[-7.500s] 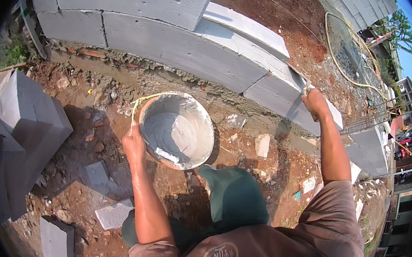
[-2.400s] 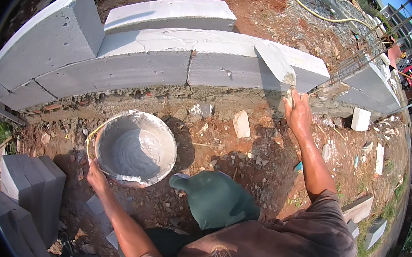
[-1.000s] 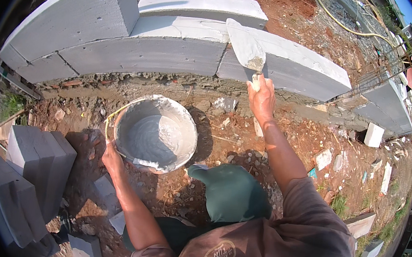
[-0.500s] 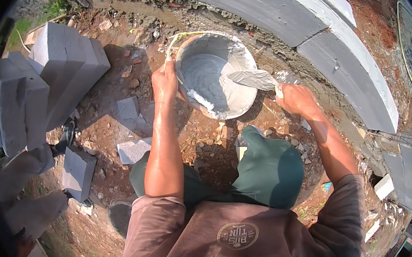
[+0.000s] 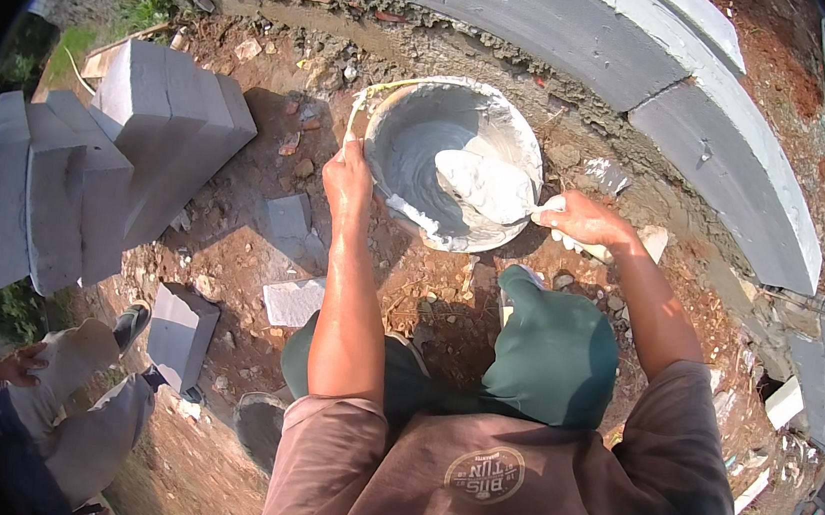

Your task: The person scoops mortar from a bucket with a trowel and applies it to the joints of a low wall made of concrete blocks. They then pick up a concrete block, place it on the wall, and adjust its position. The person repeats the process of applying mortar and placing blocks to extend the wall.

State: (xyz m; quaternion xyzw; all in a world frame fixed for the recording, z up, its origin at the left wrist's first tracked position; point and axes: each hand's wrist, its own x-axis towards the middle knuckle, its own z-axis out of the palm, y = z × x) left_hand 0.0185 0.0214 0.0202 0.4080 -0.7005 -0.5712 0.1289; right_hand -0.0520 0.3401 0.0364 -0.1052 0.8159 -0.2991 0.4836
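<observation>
Bucket (image 5: 519,138): round, over the dirt at 12 o'clock from the view's middle; clock places below are read from its own middle.
Mortar (image 5: 408,157): wet and grey inside it, smeared up the wall and over the rim.
Left hand (image 5: 348,185): at 8 to 9 o'clock, fingers curled around the yellow handle (image 5: 390,85).
Right hand (image 5: 582,220): near 4 o'clock, fingers wrapped about the grip end of the trowel (image 5: 490,187), whose blade lies over the mortar, heaped with it.
Scooping well: best to keep the blade level so the heap stays on, lift clear of the rim, and brace the bucket through the handle.
Block wall (image 5: 517,27): curves from 12 to 4 o'clock, near the bucket.
Knee (image 5: 553,358): at 5 o'clock, close below the trowel; it could hinder a low swing.
Stacked blocks (image 5: 161,111): 9 o'clock.
Loose block (image 5: 181,334): 8 o'clock; a flat slab (image 5: 293,300) lies nearer, beside the left forearm.
Dark tub (image 5: 259,427): 7 o'clock, partly hidden by the sleeve.
Co-worker's leg (image 5: 93,425): 8 o'clock, beyond the loose block.
</observation>
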